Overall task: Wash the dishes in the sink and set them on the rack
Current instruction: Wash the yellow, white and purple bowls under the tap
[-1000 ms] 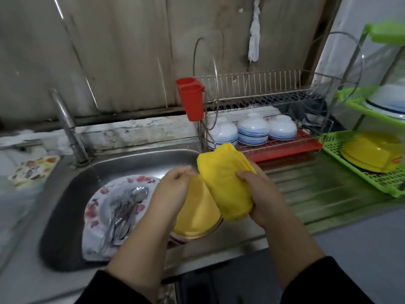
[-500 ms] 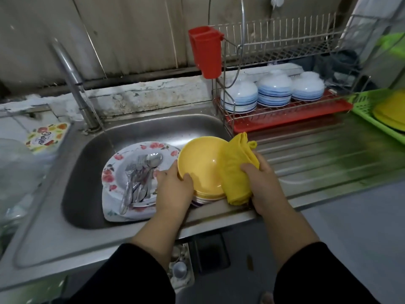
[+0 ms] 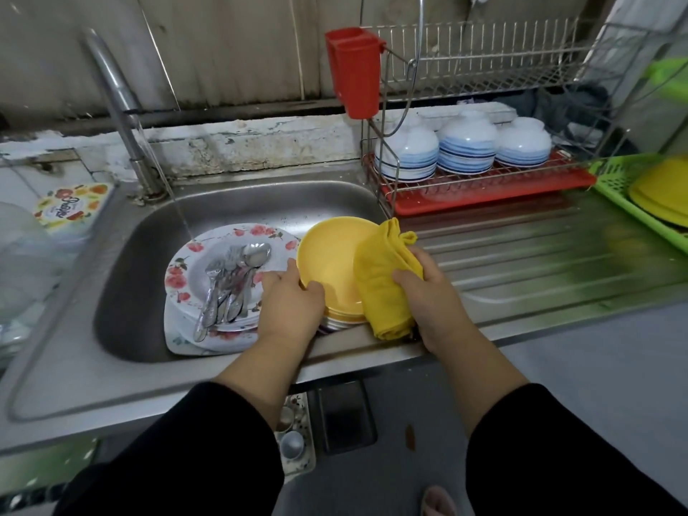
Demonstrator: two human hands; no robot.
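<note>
The left hand [image 3: 288,305] grips the near rim of a round yellow plastic bowl [image 3: 329,260], thumb hooked over the edge and fingers curled beneath. The right hand [image 3: 428,288] pinches a folded yellow cloth [image 3: 383,283] and holds it against the bowl's right side, the cloth draping over the rim and down its outer wall. The bowl tilts toward the person on top of a small stack of other dishes at the right end of the stainless steel sink [image 3: 231,202].

Just left of the gripped bowl lies a white plate with red flowers [image 3: 186,270], carrying a bundle of metal spoons and forks [image 3: 232,281]. A thin stream of water falls onto the plate's far edge from the steel tap [image 3: 119,98] behind it.

Beyond the right hand, on the ridged drainboard, stands a wire dish rack [image 3: 484,61] with a red drip tray [image 3: 487,191], three upturned white bowls with blue bands [image 3: 465,147] and a red plastic cutlery holder [image 3: 353,70] hooked on its left end. Farther right sits a green plastic basket [image 3: 618,184].
</note>
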